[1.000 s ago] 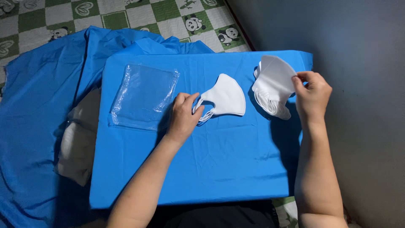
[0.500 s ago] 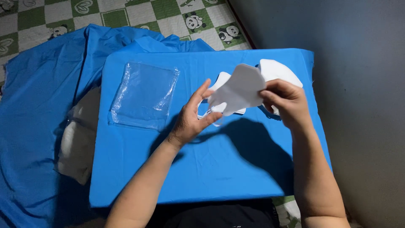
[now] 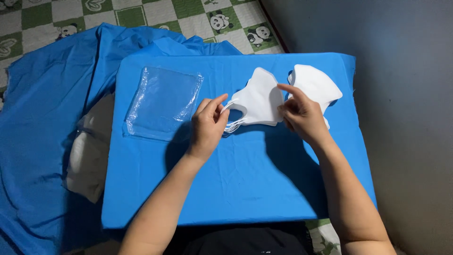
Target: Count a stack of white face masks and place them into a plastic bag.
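Head view: the white, soft moulded fabric mask [image 3: 258, 100], lifted half a second ago, now lies on the blue-covered worktop [image 3: 236, 189]. Left hand [image 3: 207, 127] grip pinches its ear loops; right hand [image 3: 302, 115] grip clasps its opposite edge. Crinkled clear plastic pouch [image 3: 163, 101] lies left.

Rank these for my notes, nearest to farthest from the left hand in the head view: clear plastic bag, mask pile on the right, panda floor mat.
1. Clear plastic bag, just left of the left hand.
2. Mask pile, right, beyond the right hand.
3. Panda floor mat, top edge.
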